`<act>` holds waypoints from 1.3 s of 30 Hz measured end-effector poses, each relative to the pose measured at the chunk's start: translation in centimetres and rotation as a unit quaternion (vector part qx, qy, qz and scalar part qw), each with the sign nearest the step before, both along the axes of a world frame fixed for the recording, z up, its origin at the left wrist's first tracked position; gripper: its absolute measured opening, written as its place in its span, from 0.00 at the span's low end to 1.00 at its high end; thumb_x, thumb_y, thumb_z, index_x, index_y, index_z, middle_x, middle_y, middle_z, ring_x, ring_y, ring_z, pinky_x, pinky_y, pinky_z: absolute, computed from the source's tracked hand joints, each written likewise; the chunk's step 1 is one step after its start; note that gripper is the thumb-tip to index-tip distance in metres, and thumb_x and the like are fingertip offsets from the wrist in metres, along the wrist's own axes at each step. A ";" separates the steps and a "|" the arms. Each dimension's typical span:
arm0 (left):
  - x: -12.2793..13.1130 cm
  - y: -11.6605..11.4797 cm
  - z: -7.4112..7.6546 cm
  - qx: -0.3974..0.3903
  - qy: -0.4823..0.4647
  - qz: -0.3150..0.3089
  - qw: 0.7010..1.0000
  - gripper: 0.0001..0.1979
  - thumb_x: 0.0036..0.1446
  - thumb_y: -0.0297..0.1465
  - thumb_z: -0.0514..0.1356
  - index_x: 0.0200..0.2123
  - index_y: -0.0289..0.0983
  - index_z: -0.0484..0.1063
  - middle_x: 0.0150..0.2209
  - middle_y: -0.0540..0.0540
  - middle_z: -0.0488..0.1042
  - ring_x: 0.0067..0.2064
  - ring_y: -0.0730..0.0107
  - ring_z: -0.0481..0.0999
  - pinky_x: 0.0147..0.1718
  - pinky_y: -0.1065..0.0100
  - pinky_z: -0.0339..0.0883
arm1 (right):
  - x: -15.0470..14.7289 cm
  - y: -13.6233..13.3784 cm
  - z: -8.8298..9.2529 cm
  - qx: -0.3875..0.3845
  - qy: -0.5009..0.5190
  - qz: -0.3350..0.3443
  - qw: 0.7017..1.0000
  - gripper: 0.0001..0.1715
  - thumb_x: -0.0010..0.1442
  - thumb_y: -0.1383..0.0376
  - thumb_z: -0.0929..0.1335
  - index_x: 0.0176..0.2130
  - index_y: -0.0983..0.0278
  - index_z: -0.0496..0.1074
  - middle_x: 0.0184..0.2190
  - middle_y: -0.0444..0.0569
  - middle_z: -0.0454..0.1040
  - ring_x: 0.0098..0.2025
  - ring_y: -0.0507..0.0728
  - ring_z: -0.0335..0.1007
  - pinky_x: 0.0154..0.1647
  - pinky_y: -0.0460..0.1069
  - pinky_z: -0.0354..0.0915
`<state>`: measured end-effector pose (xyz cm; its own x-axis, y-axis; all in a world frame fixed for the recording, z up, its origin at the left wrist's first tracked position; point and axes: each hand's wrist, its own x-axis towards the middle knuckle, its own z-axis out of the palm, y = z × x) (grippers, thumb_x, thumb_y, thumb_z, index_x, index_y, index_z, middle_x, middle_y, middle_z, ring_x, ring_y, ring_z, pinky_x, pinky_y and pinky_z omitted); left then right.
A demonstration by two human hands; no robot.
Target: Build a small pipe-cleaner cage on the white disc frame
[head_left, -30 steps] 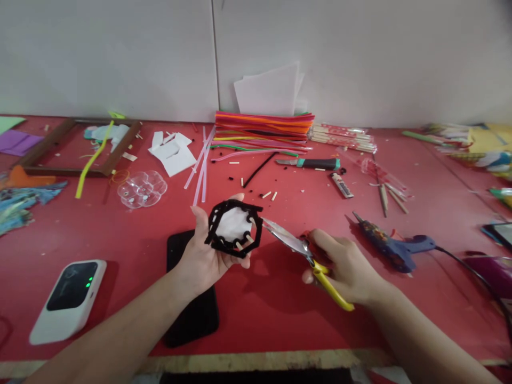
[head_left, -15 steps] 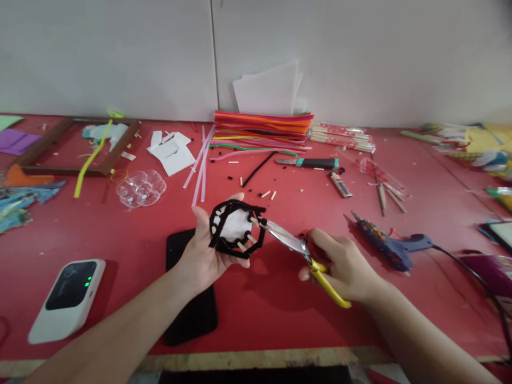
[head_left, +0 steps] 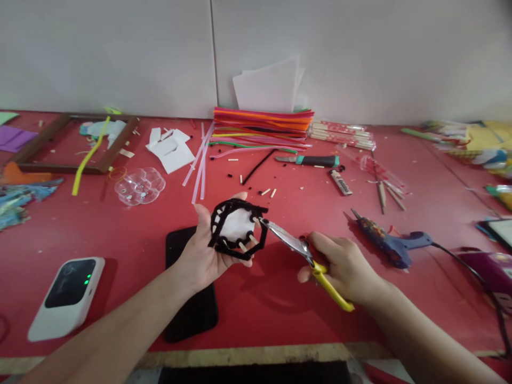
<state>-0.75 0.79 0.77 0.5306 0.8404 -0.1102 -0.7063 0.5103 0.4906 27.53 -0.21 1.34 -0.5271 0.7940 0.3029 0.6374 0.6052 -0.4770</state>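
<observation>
Craftwork (head_left: pixel 239 224) cradled in left hand (head_left: pixel 202 261), scissors (head_left: pixel 306 253) at its rim

I see the black-rimmed craftwork resting on the left palm, white in its middle, with short pale pegs inside the rim. The left hand is spread beneath it, thumb standing off to the left; I take this as support that leaves the side facing the scissors free. The right hand (head_left: pixel 346 264) is curled around the scissors' yellow handles, probably to steer the narrow points accurately. Those points reach the rim's right side; I cannot tell whether they touch, or whether the blades part.

Partly under the left hand and wrist lies a dark phone-like slab (head_left: pixel 191 314). Just beyond the left fingertips, small offcuts (head_left: pixel 266 192) lie strewn, like trimmings. Farther past both hands, a knife (head_left: pixel 318 160) lies near bundled coloured strips (head_left: pixel 262 128), apparently gathered for easy picking. To the right of the right hand, a glue gun (head_left: pixel 394 248) points its nozzle away from the wrist, perhaps for safety.
</observation>
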 end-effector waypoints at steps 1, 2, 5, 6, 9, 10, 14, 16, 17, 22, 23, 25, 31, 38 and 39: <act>0.0 0.0 -0.1 0.001 -0.004 -0.003 1.000 0.46 0.58 0.60 0.64 0.73 0.45 0.65 0.38 0.43 0.86 0.34 0.61 0.87 0.34 0.65 0.85 | 0.0 -0.1 0.0 -0.001 0.000 0.000 1.000 0.27 0.68 0.46 0.70 0.29 0.58 0.57 0.20 0.36 0.58 0.19 0.47 0.50 0.18 0.44 0.52; -0.1 0.0 -0.2 0.002 -0.006 -0.004 1.000 0.46 0.58 0.60 0.64 0.73 0.45 0.64 0.38 0.43 0.86 0.34 0.60 0.87 0.34 0.65 0.85 | 0.0 -0.1 0.0 -0.001 0.001 -0.002 1.000 0.27 0.68 0.46 0.70 0.29 0.58 0.57 0.20 0.35 0.57 0.19 0.47 0.50 0.18 0.44 0.52; -0.1 0.0 -0.5 0.000 -0.008 -0.009 1.000 0.44 0.61 0.60 0.61 0.73 0.44 0.64 0.38 0.44 0.86 0.35 0.60 0.88 0.34 0.65 0.85 | 0.0 -0.2 0.1 0.000 0.000 -0.009 1.000 0.26 0.69 0.48 0.69 0.29 0.57 0.57 0.20 0.35 0.56 0.19 0.47 0.49 0.18 0.45 0.50; -0.1 0.0 -0.6 -0.002 -0.010 -0.012 1.000 0.42 0.62 0.60 0.61 0.72 0.44 0.66 0.38 0.44 0.86 0.35 0.60 0.88 0.34 0.65 0.85 | -0.1 -0.2 0.0 0.003 -0.002 -0.011 1.000 0.25 0.69 0.49 0.69 0.29 0.57 0.57 0.19 0.35 0.56 0.19 0.47 0.48 0.18 0.45 0.50; -0.2 0.1 -0.7 -0.007 -0.013 -0.025 1.000 0.37 0.64 0.60 0.59 0.63 0.40 0.76 0.38 0.43 0.86 0.35 0.61 0.88 0.34 0.66 0.84 | -0.1 -0.2 0.0 0.022 -0.008 -0.023 0.999 0.24 0.69 0.52 0.69 0.28 0.57 0.57 0.19 0.35 0.56 0.18 0.48 0.48 0.19 0.46 0.50; -0.2 0.1 -0.7 -0.010 -0.012 -0.032 0.999 0.36 0.65 0.60 0.58 0.59 0.37 0.79 0.38 0.41 0.86 0.35 0.61 0.88 0.34 0.67 0.84 | -0.2 -0.2 -0.1 0.028 -0.010 -0.031 0.999 0.24 0.69 0.51 0.69 0.28 0.57 0.57 0.18 0.35 0.56 0.18 0.48 0.48 0.19 0.46 0.49; -0.3 0.2 -0.4 -0.018 0.002 -0.061 0.998 0.38 0.68 0.59 0.54 0.46 0.28 0.83 0.34 0.36 0.85 0.34 0.62 0.87 0.36 0.69 0.83 | -0.1 0.2 -0.2 0.029 -0.018 -0.064 0.997 0.27 0.67 0.44 0.68 0.29 0.57 0.57 0.18 0.36 0.57 0.18 0.49 0.50 0.19 0.46 0.50; -0.3 0.1 -0.2 -0.020 0.009 -0.068 0.997 0.37 0.69 0.58 0.54 0.46 0.27 0.83 0.34 0.36 0.85 0.35 0.62 0.86 0.38 0.68 0.83 | 0.0 0.4 -0.3 0.026 -0.016 -0.077 0.997 0.28 0.66 0.42 0.68 0.30 0.56 0.57 0.19 0.36 0.57 0.18 0.49 0.51 0.19 0.46 0.51; -0.3 0.0 -0.1 -0.022 0.012 -0.069 0.997 0.36 0.69 0.57 0.55 0.47 0.27 0.82 0.35 0.36 0.85 0.36 0.62 0.86 0.38 0.68 0.83 | 0.0 0.5 -0.4 0.025 -0.014 -0.086 0.996 0.28 0.66 0.41 0.68 0.30 0.56 0.56 0.19 0.36 0.57 0.18 0.49 0.52 0.19 0.46 0.51; -0.6 -0.2 -0.2 -0.028 -0.010 -0.095 0.995 0.26 0.72 0.47 0.59 0.47 0.27 0.82 0.38 0.36 0.86 0.40 0.63 0.87 0.41 0.70 0.81 | 0.4 0.8 -0.7 0.005 -0.022 -0.119 0.993 0.29 0.65 0.38 0.67 0.32 0.56 0.57 0.20 0.37 0.59 0.19 0.51 0.56 0.21 0.47 0.53; -0.7 -0.1 -0.3 -0.026 -0.021 -0.103 0.994 0.25 0.72 0.45 0.59 0.48 0.27 0.82 0.38 0.37 0.86 0.40 0.63 0.87 0.41 0.71 0.81 | 0.5 0.8 -0.8 0.000 -0.028 -0.118 0.993 0.29 0.65 0.38 0.67 0.32 0.57 0.57 0.20 0.37 0.60 0.19 0.51 0.56 0.22 0.47 0.54; -0.8 -0.1 -0.4 -0.023 -0.040 -0.123 0.991 0.23 0.73 0.42 0.58 0.51 0.28 0.82 0.40 0.37 0.87 0.42 0.63 0.88 0.42 0.71 0.81 | 0.5 0.7 -1.0 -0.002 -0.037 -0.115 0.993 0.28 0.65 0.38 0.67 0.33 0.57 0.58 0.20 0.37 0.60 0.19 0.51 0.56 0.22 0.47 0.54; -0.6 -0.1 -0.3 -0.007 -0.088 -0.161 0.983 0.22 0.74 0.42 0.58 0.53 0.30 0.83 0.49 0.36 0.86 0.54 0.57 0.86 0.56 0.64 0.77 | 0.0 0.5 -1.1 0.045 -0.037 -0.103 0.993 0.23 0.66 0.45 0.67 0.33 0.57 0.58 0.21 0.38 0.60 0.20 0.51 0.54 0.22 0.47 0.53; -0.5 -0.2 0.3 -0.039 -0.092 -0.180 0.979 0.22 0.73 0.43 0.60 0.55 0.33 0.82 0.49 0.38 0.86 0.54 0.53 0.86 0.55 0.60 0.77 | -0.2 0.5 -1.3 0.069 -0.049 -0.113 0.990 0.21 0.65 0.47 0.67 0.33 0.57 0.58 0.20 0.39 0.61 0.19 0.51 0.55 0.22 0.47 0.53; -0.5 -0.2 0.3 -0.048 -0.091 -0.182 0.978 0.22 0.72 0.43 0.61 0.55 0.32 0.82 0.50 0.38 0.86 0.54 0.51 0.85 0.55 0.59 0.78 | -0.2 0.5 -1.3 0.074 -0.050 -0.112 0.990 0.21 0.65 0.47 0.67 0.33 0.57 0.59 0.21 0.39 0.61 0.20 0.52 0.56 0.22 0.47 0.54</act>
<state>-1.20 0.61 1.12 0.8111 0.5823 -0.0549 -0.5404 0.7820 0.3106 27.33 0.25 0.07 -0.3771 0.8446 0.3801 0.8027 0.5028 -0.3208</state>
